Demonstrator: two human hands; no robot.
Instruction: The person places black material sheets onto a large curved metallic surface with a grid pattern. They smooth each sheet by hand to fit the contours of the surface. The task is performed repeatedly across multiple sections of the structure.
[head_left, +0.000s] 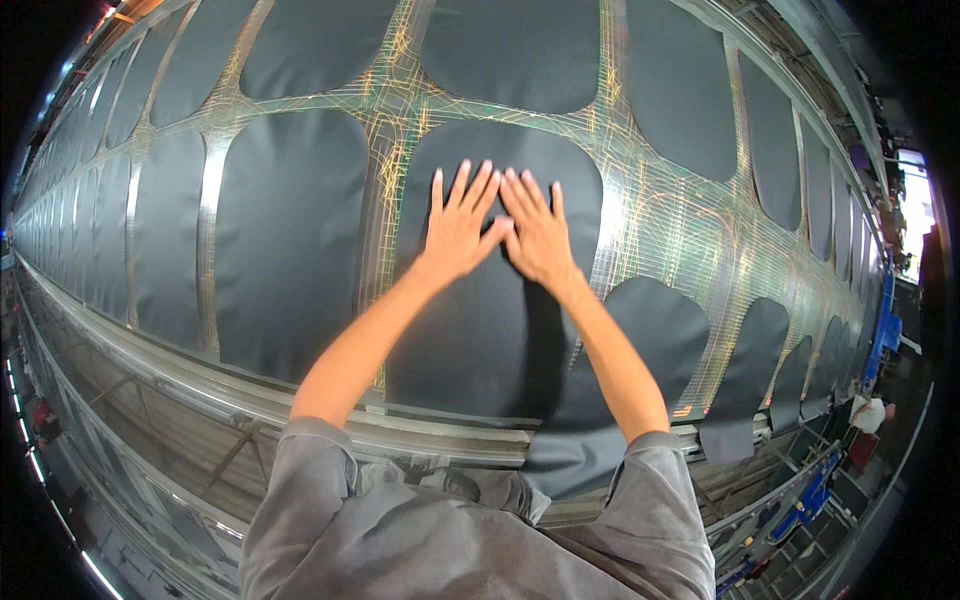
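Note:
Both of my hands press flat, side by side, on a dark grey sheet panel with rounded upper corners. My left hand has its fingers apart and its thumb pointing inward. Against it, almost touching at the thumbs and forefingers, lies my right hand, palm down. Neither hand grips anything. Beneath the panel is a long table surface covered in green and orange lines. To the right, another dark sheet hangs partly over the near edge, its middle partly hidden behind my right forearm.
Rows of similar dark panels run left and along the far side. A metal rail borders the table in front of me. More sheets overhang the edge at right. Blue frames and a person are at far right.

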